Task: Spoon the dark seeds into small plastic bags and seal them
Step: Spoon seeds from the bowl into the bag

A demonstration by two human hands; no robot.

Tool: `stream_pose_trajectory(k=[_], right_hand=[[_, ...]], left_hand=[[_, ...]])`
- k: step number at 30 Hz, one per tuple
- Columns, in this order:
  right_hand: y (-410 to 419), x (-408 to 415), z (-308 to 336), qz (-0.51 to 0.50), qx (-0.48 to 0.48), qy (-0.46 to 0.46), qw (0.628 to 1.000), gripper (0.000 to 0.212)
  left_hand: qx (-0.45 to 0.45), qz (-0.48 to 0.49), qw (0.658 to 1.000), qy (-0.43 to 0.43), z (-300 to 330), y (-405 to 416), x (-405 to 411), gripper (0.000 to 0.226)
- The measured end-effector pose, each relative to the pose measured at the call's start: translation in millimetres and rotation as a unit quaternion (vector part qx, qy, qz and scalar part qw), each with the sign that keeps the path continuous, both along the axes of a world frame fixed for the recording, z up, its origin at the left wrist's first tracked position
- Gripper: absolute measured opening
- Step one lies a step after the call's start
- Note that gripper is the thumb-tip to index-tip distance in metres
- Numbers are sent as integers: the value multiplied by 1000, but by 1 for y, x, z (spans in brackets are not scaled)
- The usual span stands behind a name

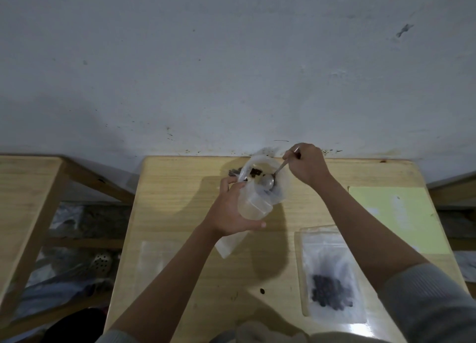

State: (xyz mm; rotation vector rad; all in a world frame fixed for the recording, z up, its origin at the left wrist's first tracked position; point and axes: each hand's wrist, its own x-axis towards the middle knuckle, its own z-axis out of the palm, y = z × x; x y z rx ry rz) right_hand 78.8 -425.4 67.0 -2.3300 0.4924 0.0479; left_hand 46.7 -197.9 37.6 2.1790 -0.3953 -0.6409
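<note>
Right hand [306,163] grips the handle of a metal spoon [269,181], fingers curled round its top end, while the left hand [233,208] is wrapped around a small clear bag [253,204], holding its mouth open just below and toward the person from the spoon's bowl.

Biggest thing in view is the wooden table [180,188], pushed against a pale wall. A yellow sheet [394,213] lies at its right side. Near the right front edge lies a filled bag [331,275], flat, with a clump of dark seeds [329,291] showing through it. Another empty clear bag [157,260] lies flat at the left front, hard to make out.

At the far edge sits the larger clear supply bag [268,172] — the spoon's bowl is down inside it, among the seeds there. The spoon's long axis slopes from the right hand down and left toward the small bag's mouth, so the coming move is likely a short lift and tip toward the left hand. The two bags touch or overlap; I cannot tell which. One loose seed [262,291] lies on the table — spills look easy here.
</note>
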Motion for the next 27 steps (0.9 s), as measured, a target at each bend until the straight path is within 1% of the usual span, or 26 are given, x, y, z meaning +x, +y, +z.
stream_pose_trajectory(k=[3, 5, 7, 13, 15, 17, 20, 23, 24, 27], right_hand=[[-3, -3, -11, -83, 105, 40, 990, 26], [0, -11, -16, -140, 169, 48, 974, 25], [3, -20, -19, -184, 212, 44, 959, 22], [19, -36, -35, -240, 241, 45, 939, 25], [29, -35, -40, -292, 259, 38, 920, 23], [36, -32, -41, -339, 275, 33, 899, 16], [45, -27, -41, -359, 291, 37, 886, 17], [51, -25, -40, -367, 333, 54, 867, 23], [51, -25, -41, -366, 347, 62, 862, 21], [47, -27, -45, -345, 379, 88, 855, 4]], left_hand=[[-3, -1, 1000, 5, 0, -2, -2, 112], [-4, 1, 1000, 5, 0, -3, -2, 110], [-8, 5, 1000, 5, 0, -3, -3, 107], [-25, 9, 999, 19, 2, -7, -4, 104], [-30, 9, 999, 21, 3, -8, -5, 104], [-33, 12, 999, 28, 3, -9, -5, 104], [-35, 17, 999, 39, 2, -9, -4, 104], [-35, 20, 998, 42, 1, -7, -4, 103], [-36, 21, 998, 43, 2, -7, -4, 102], [-37, 26, 998, 39, 1, -5, -3, 101]])
